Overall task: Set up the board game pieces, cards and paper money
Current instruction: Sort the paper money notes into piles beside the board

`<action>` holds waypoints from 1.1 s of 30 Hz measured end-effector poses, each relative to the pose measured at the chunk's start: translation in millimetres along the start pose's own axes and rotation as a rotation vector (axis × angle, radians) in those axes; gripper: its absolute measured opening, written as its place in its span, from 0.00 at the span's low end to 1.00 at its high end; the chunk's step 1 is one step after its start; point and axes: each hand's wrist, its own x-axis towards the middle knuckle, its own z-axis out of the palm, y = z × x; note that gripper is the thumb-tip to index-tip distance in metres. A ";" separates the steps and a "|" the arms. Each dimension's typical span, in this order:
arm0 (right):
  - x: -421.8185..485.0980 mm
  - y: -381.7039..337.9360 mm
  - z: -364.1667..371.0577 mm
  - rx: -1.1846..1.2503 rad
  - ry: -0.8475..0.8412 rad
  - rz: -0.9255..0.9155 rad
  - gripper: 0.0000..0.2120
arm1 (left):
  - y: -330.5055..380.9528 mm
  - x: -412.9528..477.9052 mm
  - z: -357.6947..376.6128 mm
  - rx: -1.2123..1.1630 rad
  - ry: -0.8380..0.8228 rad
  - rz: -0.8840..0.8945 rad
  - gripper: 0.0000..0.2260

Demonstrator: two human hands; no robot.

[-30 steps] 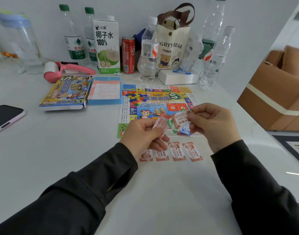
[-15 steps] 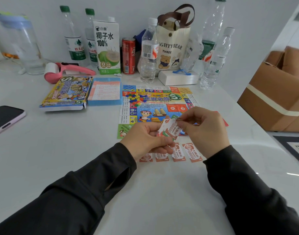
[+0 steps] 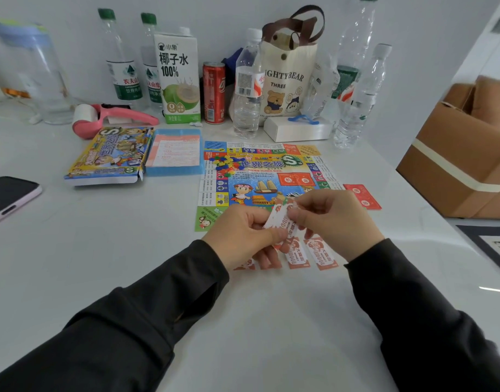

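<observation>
Both hands meet over the near edge of the game board [image 3: 260,176], sharing one small wad of paper money [image 3: 280,219]. Left hand [image 3: 243,236] grips the wad from the left, fingers curled under it. Right hand [image 3: 333,222] pinches its upper end between thumb and forefinger. The wad is held off the bench [image 3: 101,250], just above a row of orange-red bills [image 3: 322,254] lying flat side by side in front of the board; the leftmost are partly hidden by the left hand. Coloured plastic pieces [image 3: 224,164] are heaped on the board's far-left part. Red card [image 3: 363,195] lies just beside the board's right edge. Game box [image 3: 110,157] and phone [image 3: 8,196] lie to the left.
</observation>
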 end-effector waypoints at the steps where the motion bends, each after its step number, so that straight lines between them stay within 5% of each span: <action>1: 0.4 0.9 -1.0 0.010 0.011 -0.005 0.10 | 0.2 -0.2 0.0 0.011 -0.003 -0.001 0.05; 13: -0.4 2.3 -3.4 -0.044 0.038 -0.050 0.13 | 5.7 -3.5 3.8 -0.114 -0.164 -0.134 0.10; 25: 1.2 1.5 -3.6 0.116 0.057 0.130 0.08 | 3.4 -0.7 4.0 -0.048 0.054 -0.067 0.06; 33: 1.3 1.5 -5.4 0.037 0.128 0.086 0.13 | 4.5 -1.7 5.1 -0.232 0.091 -0.059 0.11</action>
